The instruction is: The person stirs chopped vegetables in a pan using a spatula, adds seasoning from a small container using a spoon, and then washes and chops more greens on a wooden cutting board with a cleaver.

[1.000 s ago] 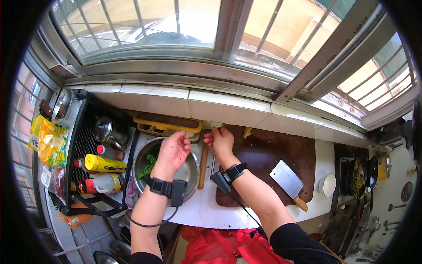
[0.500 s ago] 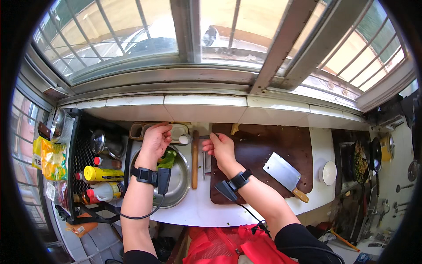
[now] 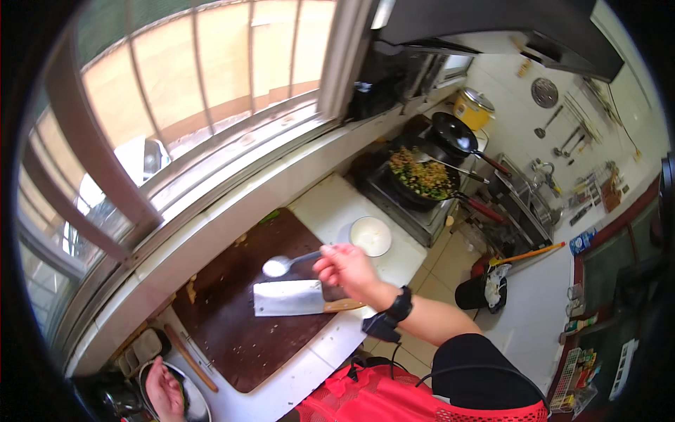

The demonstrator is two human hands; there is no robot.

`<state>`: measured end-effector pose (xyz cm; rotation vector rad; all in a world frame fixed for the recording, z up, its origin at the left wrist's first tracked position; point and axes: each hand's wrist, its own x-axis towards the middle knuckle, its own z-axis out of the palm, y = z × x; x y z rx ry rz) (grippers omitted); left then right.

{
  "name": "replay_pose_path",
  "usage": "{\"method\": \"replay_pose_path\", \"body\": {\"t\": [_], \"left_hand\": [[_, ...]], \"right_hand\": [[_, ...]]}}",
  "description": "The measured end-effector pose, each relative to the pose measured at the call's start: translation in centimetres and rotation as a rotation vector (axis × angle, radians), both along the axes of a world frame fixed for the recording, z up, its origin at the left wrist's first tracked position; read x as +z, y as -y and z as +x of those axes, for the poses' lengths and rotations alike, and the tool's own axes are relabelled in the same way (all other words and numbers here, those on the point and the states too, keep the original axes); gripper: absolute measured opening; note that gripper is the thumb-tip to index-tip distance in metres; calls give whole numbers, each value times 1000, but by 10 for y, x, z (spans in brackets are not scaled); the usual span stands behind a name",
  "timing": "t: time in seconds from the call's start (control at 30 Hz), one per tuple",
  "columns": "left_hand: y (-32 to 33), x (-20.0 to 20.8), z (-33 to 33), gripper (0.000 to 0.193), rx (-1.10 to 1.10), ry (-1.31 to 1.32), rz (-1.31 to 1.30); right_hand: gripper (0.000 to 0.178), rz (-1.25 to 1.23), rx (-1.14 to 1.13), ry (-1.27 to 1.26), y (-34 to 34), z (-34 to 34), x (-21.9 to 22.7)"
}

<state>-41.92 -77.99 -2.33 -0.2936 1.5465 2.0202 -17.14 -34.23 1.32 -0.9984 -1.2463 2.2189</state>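
Observation:
My right hand (image 3: 348, 271) is closed round the handle of a spoon (image 3: 302, 259), which holds a heap of white granules. The spoon hangs over the dark cutting board (image 3: 225, 330). Just below it, a cleaver (image 3: 285, 299) with a wooden handle lies flat on the board. At the lower left, my left hand (image 3: 166, 390) is above a metal basin (image 3: 200, 409), its fingers loosely bent and nothing visible in them. Beside the basin sits a seasoning box (image 3: 148, 344) with small compartments. A rolling pin (image 3: 191, 357) lies between basin and board.
A white bowl (image 3: 370, 237) stands on the counter right of the board. Beyond it, a wok (image 3: 422, 184) of chopped food with a spatula sits on the stove. Another black pan (image 3: 453, 133) and a yellow pot (image 3: 473, 109) stand farther back. A black bin (image 3: 481, 292) is on the floor.
The view has swung right toward the stove. My right hand has carried the spoon from near the seasoning box to over the board. My left hand is lower, over the basin.

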Motion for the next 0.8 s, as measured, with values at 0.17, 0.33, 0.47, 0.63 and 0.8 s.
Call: {"method": "replay_pose_path", "body": {"t": [0.17, 0.33, 0.47, 0.63, 0.8], "left_hand": [[-75, 52, 92, 31, -157, 77, -103], [-149, 65, 146, 33, -220, 137, -24], [-187, 61, 168, 35, -286, 184, -12], [-224, 76, 190, 35, -245, 194, -142], [-212, 34, 178, 24, -262, 196, 56]], "right_hand": [[19, 187, -463, -28, -126, 116, 17], [18, 336, -787, -51, -228, 186, 38], [21, 523, -845, -58, -294, 214, 32], [20, 552, -881, -47, -333, 230, 38], [22, 561, -899, -47, -359, 229, 34]]}}
